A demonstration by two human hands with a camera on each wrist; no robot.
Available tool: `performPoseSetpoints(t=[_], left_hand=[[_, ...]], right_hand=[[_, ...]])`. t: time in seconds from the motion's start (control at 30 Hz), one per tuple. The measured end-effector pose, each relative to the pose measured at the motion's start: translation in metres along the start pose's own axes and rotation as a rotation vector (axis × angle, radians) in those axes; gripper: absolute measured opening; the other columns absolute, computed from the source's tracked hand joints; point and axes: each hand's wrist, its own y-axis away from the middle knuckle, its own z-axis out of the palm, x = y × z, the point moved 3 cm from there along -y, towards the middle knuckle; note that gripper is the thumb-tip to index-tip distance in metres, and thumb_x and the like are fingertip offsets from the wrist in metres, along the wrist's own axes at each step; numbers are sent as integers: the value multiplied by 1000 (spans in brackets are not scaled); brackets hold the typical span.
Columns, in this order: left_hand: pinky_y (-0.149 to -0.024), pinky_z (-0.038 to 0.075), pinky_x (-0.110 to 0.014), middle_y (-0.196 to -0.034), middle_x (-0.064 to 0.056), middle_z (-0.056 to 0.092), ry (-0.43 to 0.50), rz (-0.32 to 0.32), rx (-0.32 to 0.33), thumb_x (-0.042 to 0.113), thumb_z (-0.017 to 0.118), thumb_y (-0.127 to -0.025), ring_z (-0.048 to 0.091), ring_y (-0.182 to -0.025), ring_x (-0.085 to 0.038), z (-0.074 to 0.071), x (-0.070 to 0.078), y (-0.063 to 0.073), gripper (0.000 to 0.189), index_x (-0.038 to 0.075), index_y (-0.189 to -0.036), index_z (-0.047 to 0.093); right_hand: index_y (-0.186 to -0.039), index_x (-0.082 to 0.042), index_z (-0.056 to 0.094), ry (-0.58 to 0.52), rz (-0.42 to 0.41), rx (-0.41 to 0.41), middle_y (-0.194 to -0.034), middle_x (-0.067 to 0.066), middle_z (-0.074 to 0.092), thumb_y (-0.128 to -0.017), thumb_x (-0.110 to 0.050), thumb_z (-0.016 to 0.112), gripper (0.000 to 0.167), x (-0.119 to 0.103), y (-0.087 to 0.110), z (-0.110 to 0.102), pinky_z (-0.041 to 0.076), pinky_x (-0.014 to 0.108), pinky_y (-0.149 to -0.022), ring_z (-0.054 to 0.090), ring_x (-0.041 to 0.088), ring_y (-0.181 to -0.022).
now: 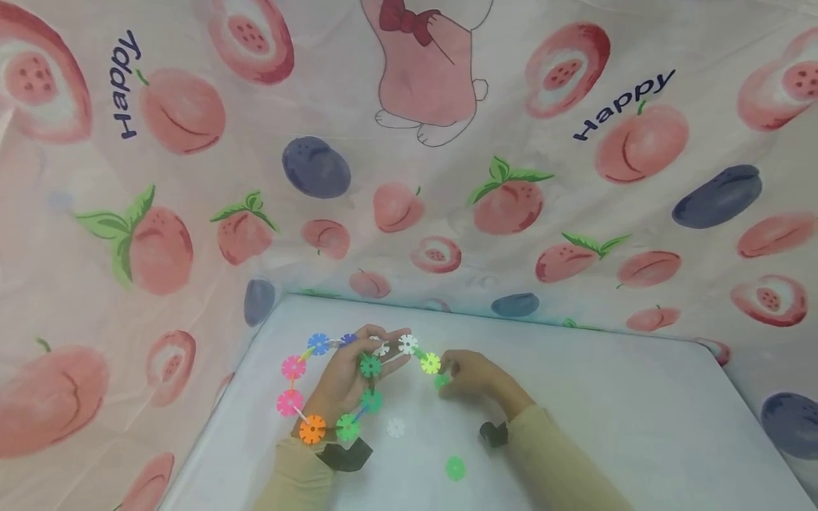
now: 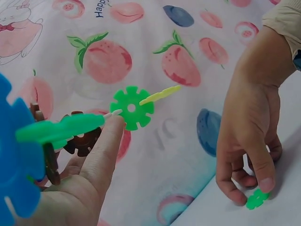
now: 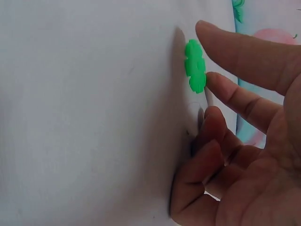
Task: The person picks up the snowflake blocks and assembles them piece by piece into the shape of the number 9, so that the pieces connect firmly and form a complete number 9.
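Note:
A chain of colourful plastic snowflake discs hangs looped around my left hand. Its thumb and fingers hold the chain near a white disc. From there the chain runs right through another white disc to a yellow-green one. In the left wrist view a big blue disc and brown ones lie close to that hand. Low over the table, my right hand pinches a loose green disc between thumb and index fingertips, its other fingers curled.
On the white table lie a pale translucent disc and a green disc, between the forearms. A fruit-printed cloth rises behind the table and along its left side. Dark straps circle the wrists.

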Motion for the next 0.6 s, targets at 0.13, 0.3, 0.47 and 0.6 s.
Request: performPoseSetpoints(t=[0.13, 0.3, 0.47, 0.6], left_hand=[[-111, 46, -49, -138, -19, 58, 10, -9, 16, 2, 44, -103, 52, -139, -37, 0, 0, 0, 15, 9, -99, 57], [-111, 46, -49, -139, -20, 57, 16, -1, 17, 2, 44, -103, 56, -135, -36, 2, 1, 0, 15, 8, -99, 57], [-111, 47, -49, -138, -20, 56, 10, -6, 30, 2, 44, -103, 57, -134, -36, 1, 0, 1, 14, 8, -98, 56], [-109, 48, -49, -136, -20, 58, 18, -12, 59, 2, 45, -103, 57, -134, -38, 1, -1, -1, 12, 8, -98, 55]], right_hand=[[-106, -21, 68, 28, 8, 3, -107, 4, 65, -80, -24, 86, 32, -3, 0, 1, 52, 52, -94, 58, 24, -98], [-101, -18, 68, 83, -13, 22, -104, 4, 66, -80, -19, 85, 27, -8, -2, 3, 54, 48, -92, 59, 23, -95], [-97, -15, 65, 98, -9, 34, -97, 2, 65, -80, -20, 86, 27, -7, -3, 2, 54, 44, -89, 58, 21, -91], [-91, -15, 63, 83, 14, 40, -90, 2, 62, -81, -21, 84, 25, -1, -3, 1, 51, 40, -81, 56, 21, -86]])
